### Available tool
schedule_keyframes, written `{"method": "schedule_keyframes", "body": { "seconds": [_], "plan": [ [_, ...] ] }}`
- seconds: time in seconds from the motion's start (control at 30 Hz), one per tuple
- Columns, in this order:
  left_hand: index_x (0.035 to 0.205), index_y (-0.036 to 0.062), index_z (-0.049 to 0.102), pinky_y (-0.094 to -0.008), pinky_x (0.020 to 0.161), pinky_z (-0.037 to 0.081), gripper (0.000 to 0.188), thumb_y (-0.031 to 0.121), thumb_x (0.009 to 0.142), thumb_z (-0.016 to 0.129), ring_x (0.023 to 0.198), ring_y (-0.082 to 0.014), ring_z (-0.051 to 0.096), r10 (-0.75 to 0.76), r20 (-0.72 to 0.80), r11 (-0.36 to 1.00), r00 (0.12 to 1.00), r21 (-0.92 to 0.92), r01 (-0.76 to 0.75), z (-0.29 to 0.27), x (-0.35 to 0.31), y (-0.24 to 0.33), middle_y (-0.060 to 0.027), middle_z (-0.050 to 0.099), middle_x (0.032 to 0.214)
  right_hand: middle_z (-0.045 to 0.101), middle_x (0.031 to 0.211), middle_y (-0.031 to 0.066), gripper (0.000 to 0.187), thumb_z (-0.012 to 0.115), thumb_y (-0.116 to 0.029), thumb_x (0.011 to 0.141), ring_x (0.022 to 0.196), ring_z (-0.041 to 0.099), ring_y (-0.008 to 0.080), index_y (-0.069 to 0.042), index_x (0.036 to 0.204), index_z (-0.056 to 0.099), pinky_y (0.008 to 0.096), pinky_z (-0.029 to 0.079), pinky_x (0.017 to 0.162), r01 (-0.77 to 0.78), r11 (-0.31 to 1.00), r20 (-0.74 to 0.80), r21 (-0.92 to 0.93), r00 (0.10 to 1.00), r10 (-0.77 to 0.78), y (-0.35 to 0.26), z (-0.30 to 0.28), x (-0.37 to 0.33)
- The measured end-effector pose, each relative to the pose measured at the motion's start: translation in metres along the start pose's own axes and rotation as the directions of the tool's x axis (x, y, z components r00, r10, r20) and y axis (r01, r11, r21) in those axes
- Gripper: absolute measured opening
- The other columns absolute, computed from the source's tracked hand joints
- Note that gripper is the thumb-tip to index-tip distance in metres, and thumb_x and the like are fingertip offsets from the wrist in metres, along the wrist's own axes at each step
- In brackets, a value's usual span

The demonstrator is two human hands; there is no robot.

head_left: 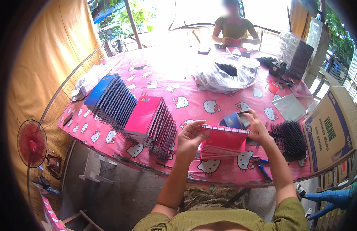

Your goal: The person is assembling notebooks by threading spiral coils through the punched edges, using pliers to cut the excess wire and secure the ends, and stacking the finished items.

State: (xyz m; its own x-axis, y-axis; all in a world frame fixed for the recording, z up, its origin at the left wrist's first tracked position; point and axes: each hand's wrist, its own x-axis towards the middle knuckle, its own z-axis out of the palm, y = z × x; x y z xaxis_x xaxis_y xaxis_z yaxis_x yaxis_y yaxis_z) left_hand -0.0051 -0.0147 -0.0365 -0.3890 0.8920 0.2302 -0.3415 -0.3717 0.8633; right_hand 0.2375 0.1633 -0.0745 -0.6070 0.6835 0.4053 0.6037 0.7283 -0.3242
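A small pink notebook [224, 134] is raised over a stack of loose pink sheaves [221, 152] near the table's front edge. My left hand [193, 135] pinches its left top corner between thumb and fingers. Along the top edge runs a spiral coil [230, 129], whose loose end sticks out at the right. Beside that end is my right hand [260, 128], its fingers bent and apart, with no grip showing; the coil end seems to touch it. Just behind the notebook lies a blue and grey object [232, 120], partly hidden. Blue-handled pliers [265, 173] rest to the right of the stack.
Left of my hands stand piles of bound pink notebooks [149, 115] and blue notebooks [111, 98]. Black coils [289, 138] and a cardboard box [332, 129] are at the right. A plastic bag of coils [228, 73] lies farther back. Across the table sits a person [234, 30].
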Motion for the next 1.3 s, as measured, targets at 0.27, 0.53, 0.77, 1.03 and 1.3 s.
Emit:
{"method": "schedule_keyframes", "body": {
  "seconds": [0.27, 0.53, 0.77, 1.03, 1.3],
  "plan": [
    [0.112, -0.0002, 0.062, -0.0211, 0.069, 0.053, 0.028, 0.008, 0.086, 0.071, 0.082, -0.0086, 0.063, 0.096, 0.105, 0.993, 0.99, -0.082, -0.087, -0.009, 0.009, -0.02, -0.0056, 0.068, 0.093, 0.046, 0.126, 0.0197, 0.057, 0.079, -0.026, 0.072, 0.116, 0.048, 0.0385, -0.001, 0.115, 0.053, 0.0452, 0.044, 0.093, -0.413, 0.832, -0.029, -0.37, 0.901, 0.434, 0.019, -0.024, -0.078],
    [0.101, 0.0009, 0.066, -0.0253, 0.078, 0.054, 0.018, 0.009, 0.086, 0.07, 0.086, -0.0111, 0.064, 0.18, 0.136, 0.96, 0.974, 0.194, -0.204, 0.016, 0.027, -0.02, -0.0103, 0.068, 0.103, 0.052, 0.119, 0.0232, 0.061, 0.079, -0.028, 0.07, 0.114, 0.048, 0.0415, 0.002, 0.116, 0.053, 0.0477, 0.037, 0.098, -0.001, 0.999, 0.027, -0.047, 1.0, 0.002, -0.021, -0.045, -0.154],
    [0.099, 0.004, 0.068, -0.0331, 0.08, 0.052, 0.023, 0.006, 0.077, 0.072, 0.093, -0.0216, 0.063, 0.757, 0.407, 0.3, 0.512, 0.479, -0.825, 0.053, -0.027, 0.011, -0.0088, 0.069, 0.103, 0.053, 0.123, 0.0244, 0.055, 0.062, -0.036, 0.088, 0.113, 0.053, 0.0384, -0.008, 0.134, 0.05, 0.0466, 0.043, 0.092, -0.037, 0.92, 0.137, -0.391, 0.986, 0.098, -0.049, -0.04, -0.186],
    [0.101, 0.0012, 0.064, -0.04, 0.075, 0.054, 0.022, 0.0, 0.079, 0.066, 0.089, -0.0299, 0.065, 0.67, 0.323, 0.552, 0.668, 0.385, -0.74, 0.032, -0.055, -0.036, -0.0159, 0.064, 0.105, 0.066, 0.097, 0.0129, 0.034, 0.069, -0.018, 0.087, 0.076, 0.063, 0.0178, 0.0, 0.116, 0.062, 0.0273, 0.049, 0.061, -0.215, 0.961, -0.057, 0.172, 0.972, 0.227, -0.108, -0.058, -0.151],
    [0.099, -0.0021, 0.059, -0.0369, 0.076, 0.052, 0.023, -0.002, 0.078, 0.07, 0.086, -0.0284, 0.065, 0.64, 0.317, 0.586, 0.7, 0.387, -0.711, 0.034, -0.057, -0.041, -0.014, 0.062, 0.095, 0.065, 0.103, 0.007, 0.027, 0.068, -0.002, 0.083, 0.079, 0.059, 0.0124, 0.0, 0.11, 0.063, 0.0232, 0.046, 0.065, -0.103, 0.918, -0.126, 0.382, 0.979, 0.162, -0.16, -0.06, -0.121]
  ]
}}
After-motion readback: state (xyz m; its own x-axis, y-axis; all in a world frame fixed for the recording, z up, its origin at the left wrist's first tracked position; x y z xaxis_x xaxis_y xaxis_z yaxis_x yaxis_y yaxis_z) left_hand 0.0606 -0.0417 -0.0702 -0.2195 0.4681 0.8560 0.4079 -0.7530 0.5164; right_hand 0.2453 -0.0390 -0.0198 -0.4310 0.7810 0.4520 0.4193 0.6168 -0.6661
